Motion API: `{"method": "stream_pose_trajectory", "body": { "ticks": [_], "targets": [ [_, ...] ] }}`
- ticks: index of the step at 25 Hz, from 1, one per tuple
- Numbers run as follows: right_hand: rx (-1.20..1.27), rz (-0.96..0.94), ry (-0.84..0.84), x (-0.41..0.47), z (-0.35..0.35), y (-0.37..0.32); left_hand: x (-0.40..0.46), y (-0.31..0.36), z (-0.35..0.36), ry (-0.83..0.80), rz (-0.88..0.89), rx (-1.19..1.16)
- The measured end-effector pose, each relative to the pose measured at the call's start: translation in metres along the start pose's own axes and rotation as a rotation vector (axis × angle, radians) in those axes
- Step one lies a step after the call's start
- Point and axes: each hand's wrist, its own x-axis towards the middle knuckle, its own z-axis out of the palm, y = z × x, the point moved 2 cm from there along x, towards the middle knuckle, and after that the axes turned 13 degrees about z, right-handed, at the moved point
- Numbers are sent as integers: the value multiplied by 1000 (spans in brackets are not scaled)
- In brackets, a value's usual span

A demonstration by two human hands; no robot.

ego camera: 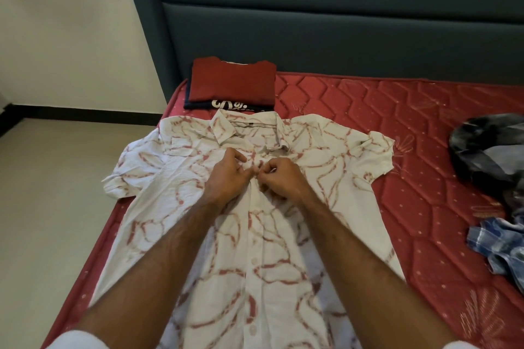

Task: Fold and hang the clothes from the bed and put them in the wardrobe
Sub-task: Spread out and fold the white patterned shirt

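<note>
A white short-sleeved shirt with red swirls [198,235] lies spread face up on the red mattress [411,178], collar toward the headboard. My left hand [226,176] and my right hand [279,178] meet at the shirt's front placket just below the collar. Both pinch the fabric edges there, fingers curled, around a button. Several buttons run down the placket toward me. Behind the collar sits a folded red T-shirt [232,82] stacked on a folded dark navy printed one [226,105].
A heap of dark grey and blue checked clothes [493,193] lies at the mattress's right side. A dark teal padded headboard [340,22] stands behind. The bed's left edge drops to a beige floor [51,207] by a white wall.
</note>
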Motion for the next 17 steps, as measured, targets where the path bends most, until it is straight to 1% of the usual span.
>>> {"method": "stream_pose_trajectory", "body": {
  "ticks": [1,2,3,4,6,7,9,11,13,14,15,17],
  "targets": [
    [44,-19,10,11,-9,-6,9,0,-3,2,20,-5],
    [86,-38,72,24,-18,-13,18,1,-5,16,56,17],
    [117,-51,123,32,-25,-20,27,2,-7,33,94,58],
    [115,-56,132,39,-25,-26,35,2,-6,40,123,101],
    [4,-34,79,43,-11,-32,46,-1,1,5,138,210],
    [-85,-51,100,42,-3,-30,49,-4,4,-19,140,285],
    [-241,-160,210,41,4,-25,54,-8,9,-64,151,402],
    [-325,-210,273,47,-2,-26,64,-10,7,-105,147,397],
    [-341,-190,303,59,-12,-30,73,-15,2,-102,127,318],
    [-281,-174,306,64,-17,-32,76,-18,-1,-72,104,257],
    [-167,-166,301,68,-22,-33,76,-21,-3,-27,87,189],
    [138,-175,246,74,-23,-31,71,-23,-3,60,76,104]
  ]
}}
